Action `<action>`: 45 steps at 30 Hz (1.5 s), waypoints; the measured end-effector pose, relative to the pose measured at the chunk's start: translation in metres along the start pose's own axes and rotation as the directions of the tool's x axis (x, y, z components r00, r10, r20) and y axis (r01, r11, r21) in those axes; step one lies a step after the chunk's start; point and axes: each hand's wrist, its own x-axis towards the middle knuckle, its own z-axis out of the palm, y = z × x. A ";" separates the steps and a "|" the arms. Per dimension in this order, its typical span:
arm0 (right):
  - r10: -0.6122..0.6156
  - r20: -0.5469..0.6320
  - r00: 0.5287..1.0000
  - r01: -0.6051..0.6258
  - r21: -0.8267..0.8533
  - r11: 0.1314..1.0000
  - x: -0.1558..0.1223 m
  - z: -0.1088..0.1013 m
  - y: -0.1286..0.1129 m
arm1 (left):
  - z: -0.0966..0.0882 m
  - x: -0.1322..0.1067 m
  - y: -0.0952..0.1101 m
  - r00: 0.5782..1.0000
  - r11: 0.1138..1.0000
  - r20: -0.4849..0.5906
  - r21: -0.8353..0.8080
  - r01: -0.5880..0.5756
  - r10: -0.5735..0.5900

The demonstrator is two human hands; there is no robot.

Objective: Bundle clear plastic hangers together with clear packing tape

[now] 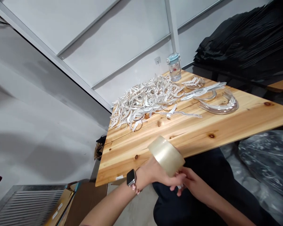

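i see the broad, translucent yellowish tape roll (pixel 166 156) against the bare left hand (pixel 159 174); from afar, i can't tell whether it's gripped. the bare right hand (pixel 192 180) meets the left, its grip unclear. beyond, curved clear-and-white plastic strips (pixel 146 100) cover part of the knotty wooden table (pixel 122 150).

A knotty wooden surface (pixel 122 149) carries a tangled heap of clear and white strips (pixel 146 99) at far left, a bottle (pixel 175 69) at the far side, and curved clear bundles (pixel 223 110) at right.
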 end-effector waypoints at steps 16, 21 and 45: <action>0.033 0.044 0.998 -0.036 0.066 0.997 -0.004 0.000 -0.002 | -0.075 0.004 0.044 0.905 0.938 -0.276 -0.221 0.268 -0.324; 0.035 0.047 0.998 -0.039 0.081 0.996 -0.005 0.002 0.001 | -0.051 -0.041 0.032 0.785 0.714 -0.376 0.690 -0.117 0.492; 0.102 -0.004 0.995 -0.101 0.087 0.991 -0.007 0.006 0.014 | -0.006 -0.037 -0.029 0.848 0.540 -0.226 0.838 -0.082 0.479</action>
